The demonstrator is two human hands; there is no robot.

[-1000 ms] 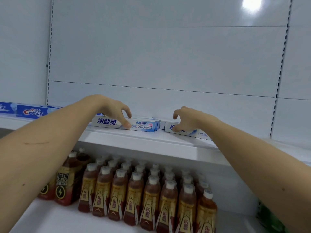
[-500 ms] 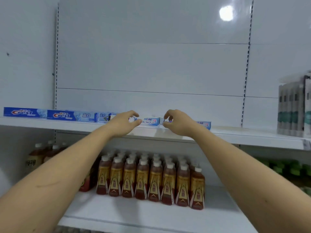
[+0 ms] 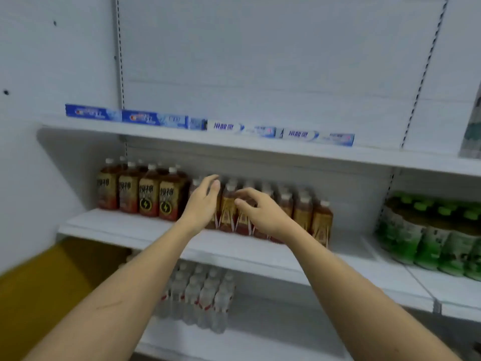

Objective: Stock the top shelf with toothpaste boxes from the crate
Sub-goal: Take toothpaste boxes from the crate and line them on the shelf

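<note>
Several toothpaste boxes lie end to end along the front of the top shelf (image 3: 377, 156): two blue ones (image 3: 125, 115) at the left, then two white and blue ones (image 3: 279, 133) to their right. My left hand (image 3: 204, 201) and my right hand (image 3: 257, 211) hang in the air below that shelf, in front of the brown bottles. Both hands hold nothing; the left one's fingers are straight, the right one's loosely bent. The crate is out of view.
Brown drink bottles (image 3: 302, 212) fill the second shelf, green bottles (image 3: 429, 235) stand at its right. Clear water bottles (image 3: 200, 295) sit on the shelf below. A yellow surface (image 3: 39, 282) shows at the lower left. Grey packs (image 3: 472, 126) stand at the top shelf's right end.
Both hands have let go of the white and blue boxes and dropped from the top shelf to bottle level. The view has pulled back and tilted down.
</note>
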